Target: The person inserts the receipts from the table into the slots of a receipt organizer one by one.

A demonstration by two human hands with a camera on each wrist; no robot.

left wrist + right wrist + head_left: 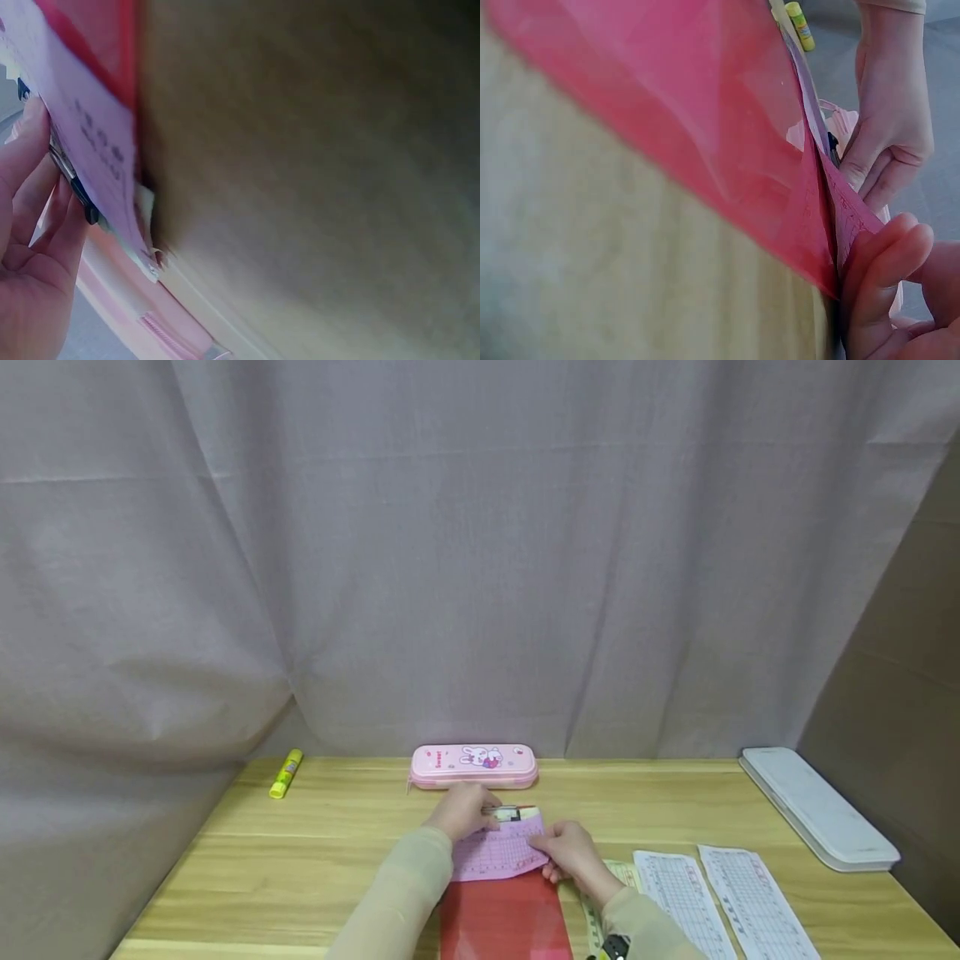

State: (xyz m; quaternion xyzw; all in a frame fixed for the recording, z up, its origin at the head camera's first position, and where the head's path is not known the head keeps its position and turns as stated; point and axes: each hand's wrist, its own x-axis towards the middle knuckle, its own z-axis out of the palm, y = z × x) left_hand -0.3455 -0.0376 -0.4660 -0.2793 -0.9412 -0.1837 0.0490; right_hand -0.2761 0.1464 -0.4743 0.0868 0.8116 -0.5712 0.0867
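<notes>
Lying nearest, red folder (pixel 506 920), my landmark: glossy, thin, probably slick and bendy. Right of it, yellow sheet (pixel 627 872), then two white sheets (pixel 759 902) farther right. Purple sheet (pixel 497 853) across the folder's upper part. Right hand (pixel 572 853) pinches that sheet's right edge beside the folder; cannot tell whether folder film is caught too. Left hand (pixel 461 810), at the folder's far end, pinches a black-and-metal clip (pixel 84 201) between thumb and fingers. Judgement: paper feather-light, limp, easily creased or torn; best held flat by its edges. Clip likely stiff, springy; take it by the levers. Well right of the folder, white case (pixel 821 810); beyond and left, yellow glue stick (pixel 286 774); just beyond, pink pencil case (pixel 474 765); behind everything, grey curtain (pixel 480 568).
</notes>
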